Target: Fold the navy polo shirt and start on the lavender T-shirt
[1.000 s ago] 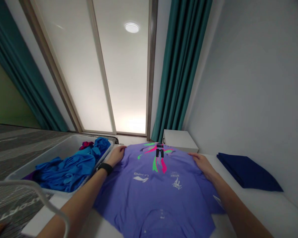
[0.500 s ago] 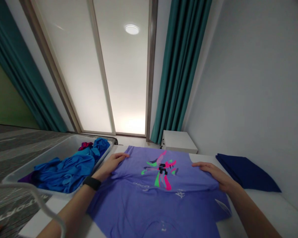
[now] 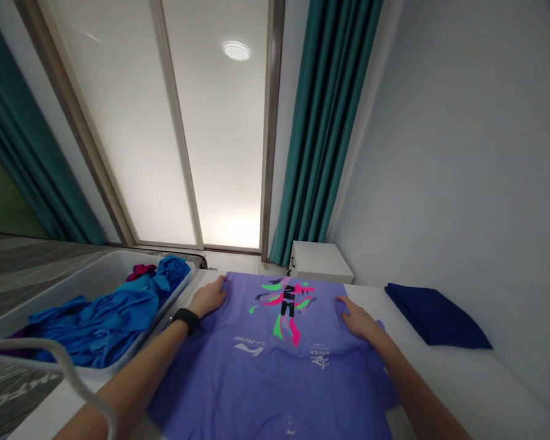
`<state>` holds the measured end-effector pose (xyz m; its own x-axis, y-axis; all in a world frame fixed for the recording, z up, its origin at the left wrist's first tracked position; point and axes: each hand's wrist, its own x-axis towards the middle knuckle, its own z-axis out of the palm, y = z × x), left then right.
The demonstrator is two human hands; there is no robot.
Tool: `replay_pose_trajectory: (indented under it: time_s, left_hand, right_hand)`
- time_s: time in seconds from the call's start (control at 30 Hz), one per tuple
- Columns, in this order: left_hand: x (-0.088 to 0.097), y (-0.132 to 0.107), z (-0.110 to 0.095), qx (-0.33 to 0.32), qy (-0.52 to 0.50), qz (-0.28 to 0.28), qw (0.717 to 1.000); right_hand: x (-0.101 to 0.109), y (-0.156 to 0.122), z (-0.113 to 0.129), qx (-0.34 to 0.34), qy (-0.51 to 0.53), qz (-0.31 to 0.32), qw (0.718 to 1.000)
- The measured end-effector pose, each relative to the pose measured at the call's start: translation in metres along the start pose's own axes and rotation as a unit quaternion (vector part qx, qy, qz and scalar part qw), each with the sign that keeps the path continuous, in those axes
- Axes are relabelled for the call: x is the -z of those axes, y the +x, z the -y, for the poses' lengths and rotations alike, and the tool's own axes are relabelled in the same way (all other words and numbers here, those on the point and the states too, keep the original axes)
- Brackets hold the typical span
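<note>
One purple shirt (image 3: 279, 379) — probably light, limp; best held at far corners — left hand (image 3: 208, 297), right hand (image 3: 361, 319) there, grips unclear.

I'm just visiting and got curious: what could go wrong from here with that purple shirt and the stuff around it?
The purple shirt shows loose creases, so an uneven tug by the left hand or right hand might bunch it.

A white cable-like loop crosses before the left forearm in this view; it might snag, though I can't tell whether they touch.

That forearm also runs alongside the white tub, so a wide elbow swing could bump it.
</note>
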<state>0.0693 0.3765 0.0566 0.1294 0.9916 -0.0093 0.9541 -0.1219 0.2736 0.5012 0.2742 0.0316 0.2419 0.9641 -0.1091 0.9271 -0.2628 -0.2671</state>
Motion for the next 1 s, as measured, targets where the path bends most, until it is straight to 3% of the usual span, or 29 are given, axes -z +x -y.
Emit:
replay_pose_trajectory:
  time_s: [0.1,0.33,0.4,0.47,0.53,0.6,0.77,1.0]
  left_hand:
    - [-0.005,0.01,0.0,-0.013,-0.007,-0.021,1.0]
    - [0.003,0.012,0.019,0.022,0.006,-0.086,0.996]
    - [0.003,0.003,0.011,-0.002,0.026,-0.106,0.994]
    - [-0.001,-0.007,-0.004,-0.065,0.058,-0.111,0.99]
    - [-0.011,-0.018,-0.023,-0.139,0.09,-0.085,0.983]
    - [-0.023,-0.027,-0.04,-0.173,0.1,-0.062,0.978]
    - [-0.049,-0.023,-0.055,-0.172,0.074,-0.054,0.981]
    - [-0.049,-0.005,-0.051,-0.125,0.079,-0.051,0.988]
  right_hand:
    - [0.002,0.012,0.004,0.02,-0.002,-0.022,1.0]
    - [0.016,0.028,-0.002,-0.036,-0.049,-0.074,0.995]
    - [0.015,0.024,0.003,-0.006,-0.074,-0.092,0.993]
    - [0.009,0.019,0.015,0.047,-0.1,-0.105,0.988]
    - [-0.002,0.012,0.031,0.101,-0.114,-0.097,0.984]
    - [-0.016,0.006,0.046,0.146,-0.11,-0.07,0.981]
    - [-0.04,0.003,0.065,0.161,-0.1,-0.048,0.981]
    - [-0.034,0.013,0.064,0.148,-0.098,-0.037,0.983]
